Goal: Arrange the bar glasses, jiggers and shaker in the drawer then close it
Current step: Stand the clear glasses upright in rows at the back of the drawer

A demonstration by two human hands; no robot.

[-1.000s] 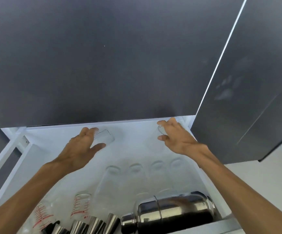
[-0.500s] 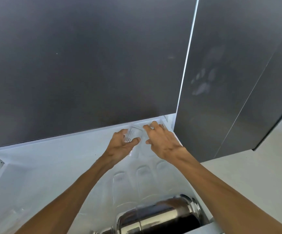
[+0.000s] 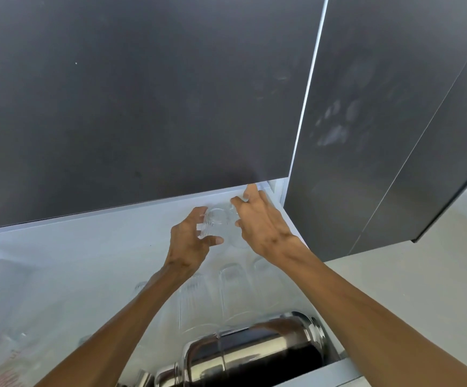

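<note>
The white drawer [image 3: 87, 247] stands open below dark cabinet fronts. At its far right corner my left hand [image 3: 190, 244] grips a small ribbed clear glass [image 3: 211, 223]. My right hand [image 3: 263, 224] rests on a second clear glass [image 3: 233, 210] just right of it, fingers spread. A row of tall clear glasses [image 3: 232, 291] lies on its side nearer to me. The steel shaker [image 3: 252, 353] lies on its side at the drawer's near right. Steel jiggers [image 3: 143, 379] peek in at the bottom edge, mostly hidden by my left arm.
Dark cabinet fronts [image 3: 143, 93] rise right behind the drawer; a tall dark panel [image 3: 380, 135] stands to the right. Pale floor [image 3: 422, 289] lies right of the drawer. Faint measuring glasses with red marks [image 3: 6, 367] lie at the near left.
My left hand carried the small glass from the drawer's back middle to the far right corner, beside my right hand. The view swung left, so the shaker and glasses sit lower and nearer the frame's edge.
</note>
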